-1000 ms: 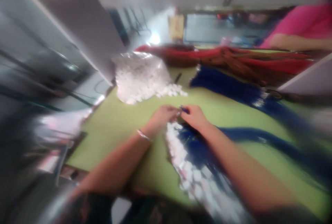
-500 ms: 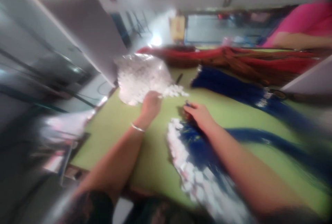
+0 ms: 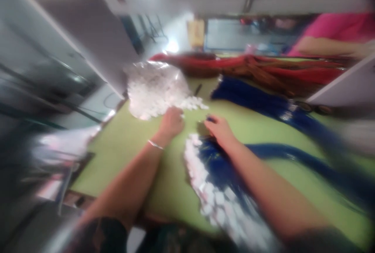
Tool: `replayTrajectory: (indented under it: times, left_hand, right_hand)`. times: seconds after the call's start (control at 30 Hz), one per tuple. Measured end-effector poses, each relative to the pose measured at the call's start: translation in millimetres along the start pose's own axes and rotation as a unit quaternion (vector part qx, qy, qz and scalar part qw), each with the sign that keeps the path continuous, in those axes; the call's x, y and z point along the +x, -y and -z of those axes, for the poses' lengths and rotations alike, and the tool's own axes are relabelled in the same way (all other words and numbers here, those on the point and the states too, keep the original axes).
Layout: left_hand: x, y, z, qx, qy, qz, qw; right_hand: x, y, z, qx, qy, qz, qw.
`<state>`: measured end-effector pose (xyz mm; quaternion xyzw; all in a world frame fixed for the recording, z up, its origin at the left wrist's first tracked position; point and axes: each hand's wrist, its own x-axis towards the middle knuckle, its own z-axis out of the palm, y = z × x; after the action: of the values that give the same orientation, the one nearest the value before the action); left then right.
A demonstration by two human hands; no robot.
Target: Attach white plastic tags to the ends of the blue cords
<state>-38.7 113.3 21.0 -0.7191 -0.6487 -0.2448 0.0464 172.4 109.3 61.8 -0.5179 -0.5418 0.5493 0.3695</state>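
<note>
Head view, strongly blurred. The left hand [image 3: 172,122], a bangle at its wrist, lies on the green table [image 3: 129,143] at the near edge of a heap of small white pieces [image 3: 155,91] spilling out of a clear plastic bag toward the far left corner; its fingers are curled down onto the outermost pieces, but whether they pinch one cannot be told. The right hand [image 3: 219,130] rests just beside it, toward the middle of the table, with fingers bent and closed on the end of a blue cord bundle [image 3: 218,165]; a small dark blue tip shows at the fingertips. The blue bundle runs from that hand back toward the near edge, under the right forearm, and a row of white tags [image 3: 205,182] borders its left side. Further blue cords [image 3: 263,102] stretch across the right half of the table, and red cords [image 3: 263,69] lie heaped along the far edge. A white board [image 3: 348,87] rises at the right edge. Beyond the far right corner, another person's arm in a pink sleeve [image 3: 336,28] is visible.
</note>
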Motion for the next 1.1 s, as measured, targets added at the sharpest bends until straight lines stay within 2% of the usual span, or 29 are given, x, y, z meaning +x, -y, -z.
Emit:
replayTrajectory:
  times: [0.13, 0.2, 0.27, 0.3, 0.37, 0.43, 0.5, 0.57, 0.6, 0.67, 0.9, 1.1]
  left_hand:
    - [-1, -3, -2.2, -0.023, 0.025, 0.0, 0.999]
    - [-3, -6, -2.1, -0.066, 0.035, 0.011, 0.997]
    - [-6, -12, -1.0, -0.158, 0.036, 0.065, 0.985]
    - [-8, -16, 0.1, -0.224, 0.038, 0.105, 0.968]
    - [-12, -26, 3.6, -0.376, 0.058, 0.179, 0.907]
    - [-15, -36, 8.6, -0.518, 0.095, 0.221, 0.821]
    - [-16, -44, 13.7, -0.618, 0.126, 0.245, 0.736]
    - [-17, -48, 17.1, -0.67, 0.14, 0.266, 0.679]
    - [-17, -49, 17.7, -0.681, 0.142, 0.272, 0.664]
    - [-17, -49, 17.0, -0.681, 0.147, 0.278, 0.662]
    - [-20, -44, 10.5, -0.628, 0.186, 0.249, 0.714]
    - [-21, -49, 13.6, -0.547, 0.164, 0.247, 0.783]
  right_hand:
    - [-3, 3, 1, -0.07, 0.003, 0.02, 0.997]
    - [-2, 3, 1, -0.086, 0.0, 0.032, 0.996]
    - [0, 1, 1, -0.098, -0.01, 0.055, 0.994]
    - [1, -1, 1, -0.106, -0.015, 0.068, 0.992]
    - [3, -3, 0, -0.126, -0.023, 0.096, 0.987]
    - [3, -4, -1, -0.144, -0.026, 0.124, 0.981]
    - [1, -4, -2, -0.154, -0.028, 0.147, 0.977]
    - [0, -3, -2, -0.157, -0.027, 0.163, 0.974]
    - [-1, -3, -2, -0.158, -0.026, 0.167, 0.973]
    - [-1, -3, -3, -0.162, -0.023, 0.172, 0.971]
    - [-1, -9, -4, -0.215, -0.021, 0.197, 0.956]
    - [-1, -9, -6, -0.282, -0.012, 0.207, 0.937]
